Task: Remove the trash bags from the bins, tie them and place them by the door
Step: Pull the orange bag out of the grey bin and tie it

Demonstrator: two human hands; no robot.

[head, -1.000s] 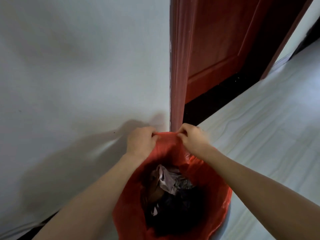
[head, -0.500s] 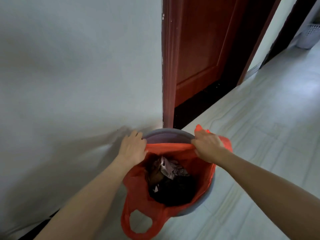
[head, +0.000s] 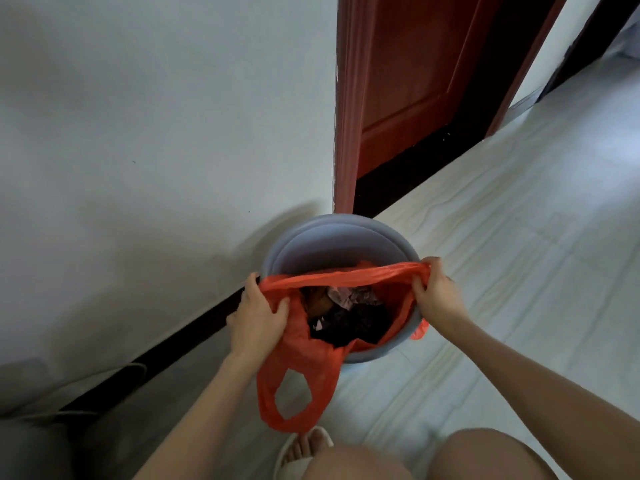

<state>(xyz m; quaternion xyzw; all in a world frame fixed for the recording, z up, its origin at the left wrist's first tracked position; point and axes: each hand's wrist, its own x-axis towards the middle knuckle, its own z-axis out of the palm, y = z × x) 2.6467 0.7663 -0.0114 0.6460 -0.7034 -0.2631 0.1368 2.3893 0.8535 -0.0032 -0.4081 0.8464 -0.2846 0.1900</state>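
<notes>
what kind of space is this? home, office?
Most likely a home, a hallway or room edge. Cues: a reddish wooden door in a matching frame, pale tiled floor with a dark skirting along a plain white wall, and a small grey bin lined with an orange carrier bag.

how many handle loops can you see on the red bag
2. One handle loop hangs free over the near side of the bin; the other is gripped in the right hand. None seem hidden.

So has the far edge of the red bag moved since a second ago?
Yes. The red trash bag edge, which covered the grey bin rim by the door frame, has been pulled back toward the person, baring the bin's far inner wall.
</notes>
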